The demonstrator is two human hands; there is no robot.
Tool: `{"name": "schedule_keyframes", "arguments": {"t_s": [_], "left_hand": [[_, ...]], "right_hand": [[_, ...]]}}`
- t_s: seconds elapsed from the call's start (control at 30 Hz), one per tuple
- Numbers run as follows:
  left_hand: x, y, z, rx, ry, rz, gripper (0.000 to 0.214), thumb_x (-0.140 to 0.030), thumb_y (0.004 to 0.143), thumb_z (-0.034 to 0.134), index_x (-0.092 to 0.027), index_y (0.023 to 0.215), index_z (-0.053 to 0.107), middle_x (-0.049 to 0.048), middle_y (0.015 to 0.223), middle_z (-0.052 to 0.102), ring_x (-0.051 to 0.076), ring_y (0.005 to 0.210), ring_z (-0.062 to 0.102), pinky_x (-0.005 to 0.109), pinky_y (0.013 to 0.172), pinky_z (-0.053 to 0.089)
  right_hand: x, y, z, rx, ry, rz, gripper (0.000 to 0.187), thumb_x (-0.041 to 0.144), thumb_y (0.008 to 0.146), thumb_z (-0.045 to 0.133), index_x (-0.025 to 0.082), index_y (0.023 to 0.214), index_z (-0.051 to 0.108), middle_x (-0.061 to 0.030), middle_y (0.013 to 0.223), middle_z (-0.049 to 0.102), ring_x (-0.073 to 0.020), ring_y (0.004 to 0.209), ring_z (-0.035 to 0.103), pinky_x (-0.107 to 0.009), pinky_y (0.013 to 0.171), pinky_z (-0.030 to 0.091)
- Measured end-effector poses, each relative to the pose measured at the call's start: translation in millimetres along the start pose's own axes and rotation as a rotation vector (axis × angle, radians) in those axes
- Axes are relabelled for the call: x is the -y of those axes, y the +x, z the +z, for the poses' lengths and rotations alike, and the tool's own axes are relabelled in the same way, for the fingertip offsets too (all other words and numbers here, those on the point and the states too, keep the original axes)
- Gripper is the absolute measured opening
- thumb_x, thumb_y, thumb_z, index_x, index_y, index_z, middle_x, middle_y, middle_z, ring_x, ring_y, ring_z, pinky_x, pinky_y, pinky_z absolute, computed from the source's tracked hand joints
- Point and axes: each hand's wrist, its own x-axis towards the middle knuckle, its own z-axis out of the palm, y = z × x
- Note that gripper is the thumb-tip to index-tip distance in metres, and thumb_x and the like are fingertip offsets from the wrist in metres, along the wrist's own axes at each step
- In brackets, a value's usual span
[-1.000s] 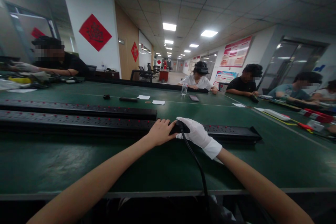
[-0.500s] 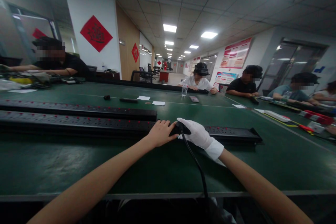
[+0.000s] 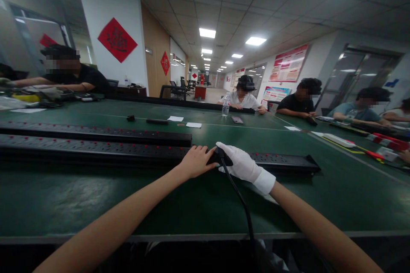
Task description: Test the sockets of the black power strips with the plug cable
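A long black power strip [image 3: 121, 148] with red dots along its top lies across the table before me. My bare left hand [image 3: 196, 162] grips the strip from above, fingers over its far side and the thumb reaching toward a black plug [image 3: 226, 160]. My right hand [image 3: 241, 165], in a white glove, is closed around that plug where it meets the strip. From the plug a black cable [image 3: 239, 196] runs down over the near table edge. The plug's contact face is hidden by my hands.
A second black power strip [image 3: 144, 135] lies behind the first on the left. Farther back are a water bottle [image 3: 225, 107], paper slips [image 3: 194, 125] and a short black bar [image 3: 157, 122]. Several people sit around the green table [image 3: 105, 204]; tools and cables lie at both sides.
My gloved right hand has shifted very slightly to the right, still around the plug. The left hand stays in place on the strip.
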Motion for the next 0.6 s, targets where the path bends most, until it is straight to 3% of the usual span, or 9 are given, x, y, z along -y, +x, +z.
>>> {"name": "schedule_keyframes", "arguments": {"t_s": [0.6], "left_hand": [[0.8, 0.4, 0.2, 0.01, -0.01, -0.005, 0.063, -0.059, 0.085, 0.023, -0.019, 0.132, 0.032, 0.0125, 0.105, 0.056, 0.027, 0.096, 0.052, 0.039, 0.081, 0.035]], "right_hand": [[6.6, 1.3, 3.9, -0.041, -0.009, 0.03, 0.067, 0.035, 0.078, 0.057, 0.021, 0.136, 0.026, -0.0119, 0.124, 0.049, -0.0243, 0.112, 0.048, -0.043, 0.094, 0.041]]}}
